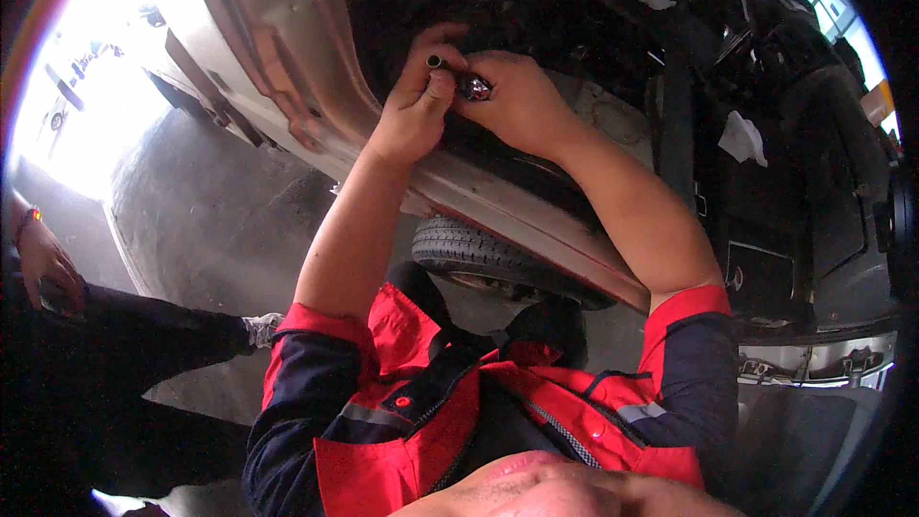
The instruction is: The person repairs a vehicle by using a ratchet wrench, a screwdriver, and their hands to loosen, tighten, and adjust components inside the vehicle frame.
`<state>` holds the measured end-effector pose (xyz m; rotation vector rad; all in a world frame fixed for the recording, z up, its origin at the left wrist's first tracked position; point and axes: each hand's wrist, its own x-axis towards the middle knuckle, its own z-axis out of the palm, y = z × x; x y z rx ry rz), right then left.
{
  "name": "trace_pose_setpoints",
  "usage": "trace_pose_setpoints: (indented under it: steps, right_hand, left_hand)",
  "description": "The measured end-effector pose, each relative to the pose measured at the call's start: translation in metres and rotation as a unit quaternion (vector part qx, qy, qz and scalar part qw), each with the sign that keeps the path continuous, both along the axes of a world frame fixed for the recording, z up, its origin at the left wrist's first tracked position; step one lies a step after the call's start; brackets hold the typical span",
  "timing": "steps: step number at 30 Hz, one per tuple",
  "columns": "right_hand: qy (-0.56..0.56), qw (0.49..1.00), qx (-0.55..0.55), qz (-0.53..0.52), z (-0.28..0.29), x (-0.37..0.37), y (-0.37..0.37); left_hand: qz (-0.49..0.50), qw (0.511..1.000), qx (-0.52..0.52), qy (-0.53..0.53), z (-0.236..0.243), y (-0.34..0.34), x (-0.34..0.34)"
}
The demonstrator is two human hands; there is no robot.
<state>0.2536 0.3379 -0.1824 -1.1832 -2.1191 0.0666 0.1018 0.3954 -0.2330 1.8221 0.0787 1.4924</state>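
Near the top middle, my left hand (418, 101) is closed on a dark cylindrical socket tool (438, 62), whose hollow round end faces up beside my thumb. My right hand (517, 101) is closed beside it on the same tool, around a shiny chrome ratchet head (476, 87). Both hands are within the dark opening of a car body, just above a pale metal sill (517, 215). What lies behind my fingers is hidden.
A tyre (469, 249) lies beneath the sill. At the left stands another person in dark trousers (163, 335), one hand (50, 268) hanging down. White scraps (742, 139) sit on dark trim at the right. A pale, rusty door frame (278, 57) rises at upper left.
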Motion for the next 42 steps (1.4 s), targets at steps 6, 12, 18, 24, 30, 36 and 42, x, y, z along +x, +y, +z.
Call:
trace_pose_setpoints:
  steps: [6,12,18,24,30,36,42]
  right_hand:
    - [0.079,0.995,-0.031,-0.06,0.016,0.0,-0.013]
    - [-0.026,1.0,0.004,0.001,0.014,0.011,-0.007]
    - [-0.07,0.989,0.125,-0.046,-0.006,-0.015,-0.003]
    - [0.001,0.993,0.109,-0.045,0.001,-0.008,0.001]
    - [-0.021,0.987,-0.079,-0.136,0.043,0.055,0.011]
    - [-0.255,0.941,-0.104,-0.197,0.002,0.106,0.103]
    - [-0.404,0.904,-0.091,-0.102,-0.07,0.141,0.2]
  left_hand:
    - [0.144,0.986,0.076,0.037,0.003,0.003,-0.004]
    - [0.065,0.99,-0.123,0.012,0.013,-0.014,0.002]
    - [-0.116,0.928,-0.351,-0.045,0.014,-0.01,0.002]
    - [-0.13,0.926,-0.348,-0.068,0.024,-0.019,0.012]
    - [0.171,0.957,-0.217,-0.084,0.007,-0.005,0.008]
    - [0.16,0.935,-0.292,-0.124,0.01,-0.003,0.014]
    - [0.173,0.931,-0.298,-0.118,0.013,-0.001,0.024]
